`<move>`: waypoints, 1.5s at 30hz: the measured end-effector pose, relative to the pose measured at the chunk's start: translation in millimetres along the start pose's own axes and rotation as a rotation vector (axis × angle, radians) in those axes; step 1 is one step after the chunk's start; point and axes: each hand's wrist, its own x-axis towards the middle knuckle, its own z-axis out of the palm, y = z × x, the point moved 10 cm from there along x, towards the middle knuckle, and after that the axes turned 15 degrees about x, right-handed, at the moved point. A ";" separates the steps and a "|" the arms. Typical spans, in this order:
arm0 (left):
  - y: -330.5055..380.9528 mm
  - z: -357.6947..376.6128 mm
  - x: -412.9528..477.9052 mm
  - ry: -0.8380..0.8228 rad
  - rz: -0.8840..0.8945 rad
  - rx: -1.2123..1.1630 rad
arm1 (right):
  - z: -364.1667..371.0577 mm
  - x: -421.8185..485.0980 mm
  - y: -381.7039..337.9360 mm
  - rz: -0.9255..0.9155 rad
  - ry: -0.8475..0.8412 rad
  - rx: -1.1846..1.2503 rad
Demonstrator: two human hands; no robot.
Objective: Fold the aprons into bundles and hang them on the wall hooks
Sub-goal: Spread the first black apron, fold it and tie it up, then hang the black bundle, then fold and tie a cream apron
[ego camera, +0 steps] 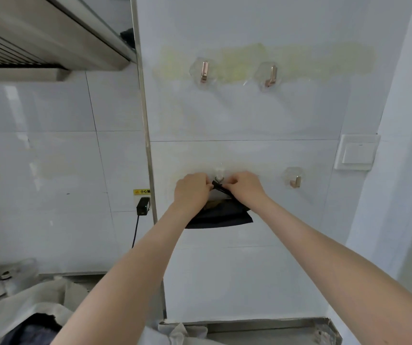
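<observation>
Here our left hand and right hand pinch the black strap between them, with the apron bundle hanging just below. Open wall lies above our hands. The hook between our knuckles is hard to make out.

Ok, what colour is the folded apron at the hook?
Dark navy, almost black; the apron shows best in the head view.

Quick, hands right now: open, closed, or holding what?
Left hand: closed, pinching the black strap of the dark apron bundle at the hook.
Right hand: closed, pinching the same strap.
</observation>
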 end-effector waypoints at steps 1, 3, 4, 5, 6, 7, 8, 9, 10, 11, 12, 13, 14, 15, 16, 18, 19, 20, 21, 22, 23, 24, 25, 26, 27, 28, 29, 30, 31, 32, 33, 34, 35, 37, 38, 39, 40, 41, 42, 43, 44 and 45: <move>0.5 2.0 1.7 0.004 -0.001 0.020 | 0.4 1.4 1.3 0.003 0.005 0.001; -0.6 7.0 5.3 0.009 -0.006 0.024 | 1.8 3.8 3.0 -0.003 0.015 -0.006; -2.0 8.7 5.7 0.014 -0.010 0.018 | 2.6 4.1 3.4 -0.011 0.018 -0.013; -2.8 10.1 5.7 0.022 -0.012 0.015 | 3.6 4.3 3.6 -0.021 0.017 -0.023; -3.2 11.9 4.8 0.033 -0.014 0.013 | 4.9 3.6 4.4 -0.035 0.016 -0.032; -3.4 13.2 2.3 0.051 -0.014 0.010 | 6.3 1.1 5.9 -0.048 0.014 -0.037; -3.6 13.1 0.1 0.078 -0.014 -0.002 | 8.0 -1.2 7.0 -0.063 0.010 -0.032; -3.2 16.3 -3.0 0.100 -0.014 -0.024 | 10.2 -4.3 11.2 -0.075 0.007 -0.017; -3.5 18.5 -5.5 0.116 -0.018 -0.049 | 11.5 -6.5 13.8 -0.088 0.010 0.002; -3.6 20.7 -7.8 0.131 -0.019 -0.075 | 12.1 -8.8 16.4 -0.097 0.018 0.021; -3.7 22.3 -9.2 0.139 -0.022 -0.100 | 11.9 -10.5 18.2 -0.099 0.026 0.039; -4.3 25.1 -10.7 0.139 -0.024 -0.124 | 13.4 -12.3 20.2 -0.100 0.028 0.053; -4.7 26.5 -11.5 0.138 -0.022 -0.147 | 14.4 -13.9 20.4 -0.104 0.025 0.063; -5.3 28.1 -12.1 0.133 -0.019 -0.167 | 15.7 -15.7 20.2 -0.107 0.018 0.067; -5.7 31.0 -12.8 0.121 -0.015 -0.179 | 16.8 -17.6 21.1 -0.106 0.008 0.071; -6.4 35.1 -12.7 0.103 -0.002 -0.185 | 16.4 -20.9 21.4 -0.106 -0.011 0.084; -7.4 35.7 -12.9 0.105 0.003 -0.185 | 14.5 -23.0 21.2 -0.110 -0.009 0.091; -8.9 34.7 -14.9 0.117 0.004 -0.189 | 12.0 -26.0 21.5 -0.123 0.011 0.093; -11.8 31.9 -18.3 0.147 -0.006 -0.204 | 9.0 -29.6 22.4 -0.142 0.048 0.078; -15.8 25.9 -24.8 0.208 -0.029 -0.233 | 6.4 -35.2 23.9 -0.165 0.103 0.036; -20.9 17.8 -35.1 0.296 -0.066 -0.273 | 3.9 -44.5 25.8 -0.188 0.179 -0.019; -26.6 9.3 -49.2 0.397 -0.112 -0.329 | 0.9 -57.8 26.4 -0.226 0.275 -0.065; -31.2 3.2 -64.6 0.485 -0.152 -0.397 | -1.8 -74.1 24.3 -0.287 0.376 -0.096; -34.1 1.1 -80.2 0.550 -0.173 -0.458 | -3.2 -91.9 21.5 -0.362 0.465 -0.117; -35.6 3.0 -94.3 0.597 -0.176 -0.488 | -2.7 -108.5 20.4 -0.437 0.530 -0.127; -36.0 7.3 -107.5 0.635 -0.166 -0.484 | 0.1 -121.4 23.4 -0.489 0.560 -0.123; -37.1 13.4 -120.4 0.666 -0.153 -0.462 | 4.5 -131.5 28.8 -0.511 0.562 -0.111; -39.1 20.7 -131.9 0.692 -0.141 -0.438 | 9.0 -138.1 35.7 -0.509 0.554 -0.094; -42.7 29.2 -143.4 0.712 -0.128 -0.418 | 13.9 -143.6 42.0 -0.497 0.547 -0.082; -46.2 37.6 -153.7 0.724 -0.114 -0.403 | 18.3 -148.3 47.1 -0.483 0.549 -0.073; -50.3 46.1 -162.4 0.729 -0.104 -0.387 | 22.2 -152.2 51.2 -0.469 0.555 -0.064; -54.7 54.0 -169.3 0.721 -0.105 -0.369 | 25.6 -155.6 54.5 -0.451 0.562 -0.044; -59.6 61.7 -174.7 0.699 -0.115 -0.350 | 28.2 -159.6 57.5 -0.428 0.570 -0.004; -68.7 75.5 -181.4 0.642 -0.142 -0.302 | 33.1 -167.6 65.0 -0.383 0.592 0.103; -72.7 82.2 -183.7 0.618 -0.156 -0.271 | 35.0 -172.7 70.0 -0.357 0.608 0.163; -77.1 90.6 -184.2 0.585 -0.164 -0.232 | 38.9 -176.8 77.4 -0.310 0.611 0.226; -83.1 101.3 -184.7 0.529 -0.173 -0.188 | 47.6 -179.4 88.0 -0.238 0.590 0.278; -86.5 113.9 -181.8 0.440 -0.172 -0.155 | 56.5 -177.9 100.1 -0.150 0.538 0.304; -91.0 135.0 -179.1 0.272 -0.161 -0.142 | 72.7 -175.6 115.4 -0.048 0.435 0.291; -95.9 162.6 -179.2 0.058 -0.159 -0.141 | 92.0 -173.6 131.7 0.051 0.302 0.244; -101.2 193.7 -186.5 -0.169 -0.162 -0.136 | 114.4 -175.3 150.9 0.150 0.145 0.183; -105.1 222.4 -200.6 -0.385 -0.153 -0.121 | 138.6 -182.5 173.6 0.257 -0.018 0.130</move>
